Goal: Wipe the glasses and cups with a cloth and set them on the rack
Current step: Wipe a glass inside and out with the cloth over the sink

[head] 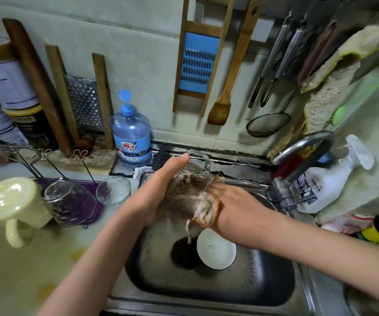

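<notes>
Over the sink (263, 281), hands (154, 192) (236, 201) hold glass mug (190, 179) and cloth (206, 213)

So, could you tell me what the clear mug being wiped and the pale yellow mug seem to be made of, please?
The clear handled mug looks like glass: the brown cloth shows through it. The pale yellow upturned mug seems glazed ceramic, possibly plastic: opaque, glossy highlights.

On the rack (80, 156), an inverted yellow mug (13, 201) and a glass (70, 201) fill the near side; the far wire pegs (44, 154) stand free. A small glass bowl (113, 190) sits between rack and sink (152, 258). The near-left tabletop (24, 281) lies open. The tap (307, 144) overhangs the sink's right rim.
</notes>
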Demonstrator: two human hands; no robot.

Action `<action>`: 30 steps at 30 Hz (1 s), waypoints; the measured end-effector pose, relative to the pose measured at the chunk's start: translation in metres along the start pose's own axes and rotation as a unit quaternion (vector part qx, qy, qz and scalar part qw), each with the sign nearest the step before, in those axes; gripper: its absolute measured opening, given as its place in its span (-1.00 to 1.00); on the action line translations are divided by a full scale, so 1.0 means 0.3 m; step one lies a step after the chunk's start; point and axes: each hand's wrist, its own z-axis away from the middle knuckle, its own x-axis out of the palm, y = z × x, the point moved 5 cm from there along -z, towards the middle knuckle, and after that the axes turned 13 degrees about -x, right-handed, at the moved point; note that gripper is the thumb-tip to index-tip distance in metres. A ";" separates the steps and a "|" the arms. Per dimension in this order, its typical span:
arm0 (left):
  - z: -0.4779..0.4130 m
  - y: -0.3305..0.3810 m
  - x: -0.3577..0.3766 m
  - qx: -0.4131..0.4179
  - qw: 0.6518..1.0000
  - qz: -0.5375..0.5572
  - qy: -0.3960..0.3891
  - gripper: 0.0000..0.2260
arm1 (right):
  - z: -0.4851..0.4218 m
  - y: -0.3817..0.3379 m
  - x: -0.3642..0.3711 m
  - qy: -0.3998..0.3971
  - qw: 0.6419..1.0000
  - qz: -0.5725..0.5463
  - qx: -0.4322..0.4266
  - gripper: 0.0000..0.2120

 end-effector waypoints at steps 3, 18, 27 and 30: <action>0.002 0.015 -0.013 -0.005 1.000 -0.014 0.019 -0.59 | -0.030 0.001 0.019 0.043 0.997 0.053 -0.026 -0.58; -0.018 -0.023 -0.061 -0.031 0.999 -0.012 -0.026 -0.28 | -0.026 0.131 -0.115 0.263 0.804 -0.511 0.153 -0.83; 0.000 -0.031 -0.061 -0.061 0.997 -0.004 -0.045 -0.38 | -0.029 0.127 -0.146 0.266 0.809 -0.503 0.148 -0.89; -0.014 -0.023 -0.055 -0.033 0.996 0.063 -0.051 -0.32 | -0.033 0.140 -0.145 0.316 0.796 -0.489 0.165 -0.89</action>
